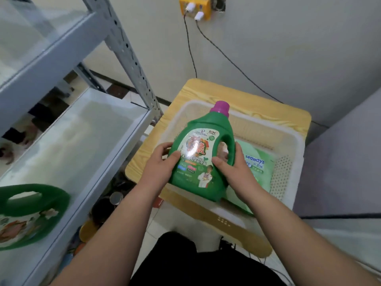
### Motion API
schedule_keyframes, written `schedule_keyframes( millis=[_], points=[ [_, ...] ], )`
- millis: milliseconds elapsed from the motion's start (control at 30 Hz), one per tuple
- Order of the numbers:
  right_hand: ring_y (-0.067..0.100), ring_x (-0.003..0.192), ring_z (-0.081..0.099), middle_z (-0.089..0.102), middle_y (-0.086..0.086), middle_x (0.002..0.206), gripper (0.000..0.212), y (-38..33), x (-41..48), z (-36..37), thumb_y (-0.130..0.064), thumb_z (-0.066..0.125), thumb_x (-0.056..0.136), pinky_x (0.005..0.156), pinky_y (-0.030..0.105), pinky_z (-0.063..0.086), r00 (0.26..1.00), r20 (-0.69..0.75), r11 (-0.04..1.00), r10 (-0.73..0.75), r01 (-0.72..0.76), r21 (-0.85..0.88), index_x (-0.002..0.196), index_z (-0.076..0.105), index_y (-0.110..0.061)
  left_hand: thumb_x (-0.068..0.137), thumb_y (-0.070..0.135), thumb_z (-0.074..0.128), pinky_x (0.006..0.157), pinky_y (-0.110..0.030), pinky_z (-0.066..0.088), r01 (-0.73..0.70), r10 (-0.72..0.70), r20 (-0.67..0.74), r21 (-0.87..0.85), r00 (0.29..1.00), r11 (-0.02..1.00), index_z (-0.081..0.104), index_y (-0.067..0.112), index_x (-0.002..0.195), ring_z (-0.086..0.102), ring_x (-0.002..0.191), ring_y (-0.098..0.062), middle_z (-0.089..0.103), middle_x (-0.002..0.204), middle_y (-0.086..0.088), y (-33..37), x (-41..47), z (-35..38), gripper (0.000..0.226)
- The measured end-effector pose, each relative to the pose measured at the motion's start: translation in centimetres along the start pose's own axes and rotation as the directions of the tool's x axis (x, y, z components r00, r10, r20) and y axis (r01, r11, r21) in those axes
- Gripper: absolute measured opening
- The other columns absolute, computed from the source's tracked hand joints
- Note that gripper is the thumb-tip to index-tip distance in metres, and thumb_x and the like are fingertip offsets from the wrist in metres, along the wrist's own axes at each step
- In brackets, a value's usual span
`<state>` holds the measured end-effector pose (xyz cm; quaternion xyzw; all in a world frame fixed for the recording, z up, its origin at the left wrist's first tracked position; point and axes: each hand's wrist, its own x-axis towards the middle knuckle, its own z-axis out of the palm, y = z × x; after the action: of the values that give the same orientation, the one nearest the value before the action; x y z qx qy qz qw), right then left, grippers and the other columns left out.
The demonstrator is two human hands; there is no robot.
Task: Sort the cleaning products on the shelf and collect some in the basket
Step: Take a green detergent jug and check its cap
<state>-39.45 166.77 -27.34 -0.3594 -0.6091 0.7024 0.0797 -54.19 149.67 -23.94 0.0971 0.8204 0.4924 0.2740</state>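
Left hand: left hand [162, 159] grips the left flank of the green detergent bottle [203, 153], thumb laid across the front label, fingers wrapped behind.
Right hand: right hand [233, 168] clasps the bottle's right side at the handle loop, thumb on the label edge, fingers curled around the handle.
Bottle: held in both hands above the basket [296, 141], label facing the camera, purple cap [221, 108] pointing away from the person, body tilted back. Whether its base touches the basket cannot be told.
Basket: white, perforated walls, sitting on a small wood-grain table [268, 108] just right of the shelf unit.
Basket contents: a pale green pack [257, 166] printed "seaways" lies flat inside, partly hidden under the bottle and right hand.
Shelf: grey metal shelf [82, 141] at left; a second green bottle [31, 213] lies near its front edge, blurred.
Wall: yellow socket block [194, 7] with two white plugs, black cables trailing down.
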Motion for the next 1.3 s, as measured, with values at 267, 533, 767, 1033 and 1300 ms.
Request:
schedule_keyframes(
  millis=[267, 533, 767, 1033, 1300],
  points=[
    [0.028, 0.129, 0.053, 0.041, 0.006, 0.158, 0.091, 1.3, 4.5, 3.4, -0.043, 0.077, 0.088, 0.1, 0.038, 0.047, 0.977, -0.18, 0.974, 0.114, -0.145, -0.175, 0.16, 0.021, -0.037, 0.094, 0.036, 0.067, 0.072, -0.021, 0.047, -0.176, 0.083, 0.241, 0.397, 0.967, 0.901, 0.048, 0.027, 0.141, 0.063, 0.099, -0.007, 0.055, 0.111, 0.018, -2.2, 6.4, -1.4, 0.051],
    [0.012, 0.107, 0.059, 0.056, 0.004, 0.138, 0.065, 1.9, 4.7, 5.3, -0.034, 0.066, 0.093, 0.08, 0.016, 0.046, 0.958, -0.281, 0.892, 0.051, -0.17, -0.418, 0.152, 0.037, -0.03, 0.09, 0.04, 0.068, 0.109, -0.038, 0.042, -0.518, 0.253, 0.481, 0.565, 0.839, 0.642, 0.045, 0.025, 0.147, 0.042, 0.131, -0.024, 0.041, 0.137, -0.003, -2.5, 9.9, -1.7, 0.063],
    [0.021, 0.159, 0.005, 0.0, 0.005, 0.173, 0.068, 3.5, 3.5, 7.2, -0.058, 0.037, 0.105, 0.125, 0.036, 0.016, 0.975, -0.224, 0.694, 0.012, -0.169, -0.699, 0.164, 0.007, -0.041, 0.102, 0.046, 0.035, 0.128, -0.047, -0.004, -0.814, 0.307, 0.756, 0.557, 0.579, 0.163, 0.009, 0.018, 0.164, -0.012, 0.156, -0.035, -0.002, 0.171, -0.012, -3.7, 10.0, 0.1, 0.072],
    [0.021, 0.145, 0.036, 0.043, 0.005, 0.158, 0.064, 1.1, 2.0, 3.5, -0.048, 0.051, 0.103, 0.12, 0.038, 0.027, 0.95, -0.291, 0.631, -0.112, -0.158, -0.759, 0.159, 0.034, -0.021, 0.097, 0.049, 0.048, 0.122, -0.055, 0.018, -0.674, 0.367, 0.577, 0.518, 0.729, 0.527, 0.028, 0.024, 0.158, 0.018, 0.151, -0.029, 0.023, 0.163, -0.006, -1.9, 12.9, -1.4, 0.068],
    [0.037, 0.13, 0.049, 0.046, 0.017, 0.145, 0.074, 3.5, -3.6, -8.2, -0.029, 0.067, 0.09, 0.103, 0.05, 0.047, 0.679, -0.731, 0.695, 0.068, -0.558, -0.454, 0.154, 0.033, -0.011, 0.095, 0.044, 0.056, 0.066, -0.031, 0.046, -0.069, -0.086, 0.362, 0.396, 0.928, 0.916, 0.049, 0.024, 0.141, 0.06, 0.085, -0.009, 0.064, 0.115, 0.007, -2.6, 17.4, -2.9, 0.05]
  ],
)
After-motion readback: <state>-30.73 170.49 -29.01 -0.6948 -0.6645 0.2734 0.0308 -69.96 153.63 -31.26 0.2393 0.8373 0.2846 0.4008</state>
